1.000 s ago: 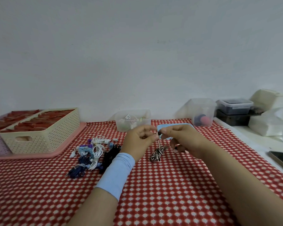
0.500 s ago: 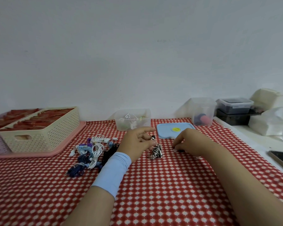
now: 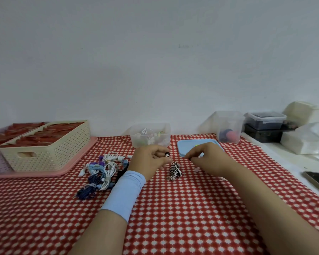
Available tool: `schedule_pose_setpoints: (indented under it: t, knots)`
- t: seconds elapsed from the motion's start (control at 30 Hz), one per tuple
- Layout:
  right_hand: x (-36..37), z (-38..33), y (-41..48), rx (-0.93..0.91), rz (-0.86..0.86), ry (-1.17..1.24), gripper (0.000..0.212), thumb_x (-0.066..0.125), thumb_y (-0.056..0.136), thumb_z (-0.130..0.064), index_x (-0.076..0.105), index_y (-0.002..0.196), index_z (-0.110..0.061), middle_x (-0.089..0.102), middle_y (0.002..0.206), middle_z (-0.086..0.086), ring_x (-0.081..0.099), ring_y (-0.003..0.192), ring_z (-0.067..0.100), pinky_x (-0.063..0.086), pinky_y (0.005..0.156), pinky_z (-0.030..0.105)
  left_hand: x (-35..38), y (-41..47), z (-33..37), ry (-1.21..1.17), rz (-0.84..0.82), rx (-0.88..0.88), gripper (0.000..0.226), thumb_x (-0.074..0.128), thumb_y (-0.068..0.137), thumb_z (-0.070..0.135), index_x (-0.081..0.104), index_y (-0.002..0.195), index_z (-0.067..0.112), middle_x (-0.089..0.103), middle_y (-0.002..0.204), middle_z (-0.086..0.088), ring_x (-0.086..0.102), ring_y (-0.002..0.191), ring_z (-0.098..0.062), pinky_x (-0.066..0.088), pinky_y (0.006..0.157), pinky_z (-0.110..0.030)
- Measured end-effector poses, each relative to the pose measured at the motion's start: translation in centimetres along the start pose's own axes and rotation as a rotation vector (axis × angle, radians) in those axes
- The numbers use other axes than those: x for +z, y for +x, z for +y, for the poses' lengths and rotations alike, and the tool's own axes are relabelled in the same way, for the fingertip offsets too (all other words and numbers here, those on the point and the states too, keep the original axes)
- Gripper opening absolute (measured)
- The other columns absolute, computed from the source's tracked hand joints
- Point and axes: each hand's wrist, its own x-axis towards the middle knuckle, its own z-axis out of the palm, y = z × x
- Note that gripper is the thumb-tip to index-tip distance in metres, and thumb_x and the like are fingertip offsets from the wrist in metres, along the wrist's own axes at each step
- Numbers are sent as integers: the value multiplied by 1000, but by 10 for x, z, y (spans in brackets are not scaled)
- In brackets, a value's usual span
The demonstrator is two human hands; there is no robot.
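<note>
**A:** Head view: striped coil [image 3: 175, 171] lies on the cloth [image 3: 173, 218], mid-table, between the hands. Who's got hold of it?

**B:** Left hand [image 3: 151, 160], at 10 o'clock of the coil, pinches an earbud [image 3: 167, 154] between thumb and fingertip. Earbud is up, coil is down. My read: the coil's weight sits on the cloth so the wrap doesn't unwind.

**A:** Right hand [image 3: 208, 160]?

**B:** At 2 o'clock of the coil, fingers curled, tips low by the cloth. There's a dark speck at the tips, but I cannot tell if the hand grips anything. Possibly the other cord end.

**A:** Why work at that spot?

**B:** Pile [image 3: 101, 170] of wound bundles sits at 9 o'clock, open box [image 3: 150, 137] at 11, lid [image 3: 182, 150] at 1. Coil is central, so it's a short reach to each.
</note>
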Motion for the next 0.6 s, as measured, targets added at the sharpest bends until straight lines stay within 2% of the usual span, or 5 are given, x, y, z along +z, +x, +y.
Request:
schedule_pose_setpoints:
  t: [0.1, 0.2, 0.37, 0.47, 0.6]
  knots:
    - [3, -4, 0, -10, -13, 40, 26, 65, 88, -10, 79, 89, -33, 74, 96, -18, 65, 91, -2, 45, 75, 7, -1, 2, -1, 145, 9, -7, 26, 84, 75, 15, 77, 99, 19, 69, 78, 10, 66, 64, -3, 55, 67, -15]
    - [5, -5, 1, -15, -15, 51, 20, 69, 87, -14, 81, 93, -29, 74, 93, -19, 65, 89, -4, 44, 72, 5, -3, 4, -4, 292, 8, 4, 23, 83, 76, 22, 76, 98, 24, 65, 81, 13, 61, 76, 1, 45, 70, -10]
    - [6, -4, 1, -28, -1, 92, 24, 71, 87, -10, 79, 87, -33, 75, 91, -17, 66, 89, -2, 48, 79, 12, 0, 5, -9, 476, -66, -4, 18, 68, 87, 29, 71, 105, 28, 67, 101, 12, 61, 92, -4, 50, 87, -23]
    - [7, -4, 1, -16, 9, 126, 24, 71, 88, -10, 79, 87, -32, 75, 91, -16, 67, 89, -1, 50, 81, 14, 1, 8, -7, 521, -36, 20, 15, 59, 92, 32, 72, 98, 27, 68, 100, 9, 60, 90, -6, 52, 87, -28]
    - [8, -6, 1, -12, 12, 124, 15, 71, 90, -16, 81, 92, -27, 75, 92, -16, 66, 87, -3, 48, 76, 10, 3, 9, -4, 515, -29, 193, 20, 56, 97, 30, 74, 104, 25, 69, 106, 8, 57, 100, -10, 46, 94, -30]
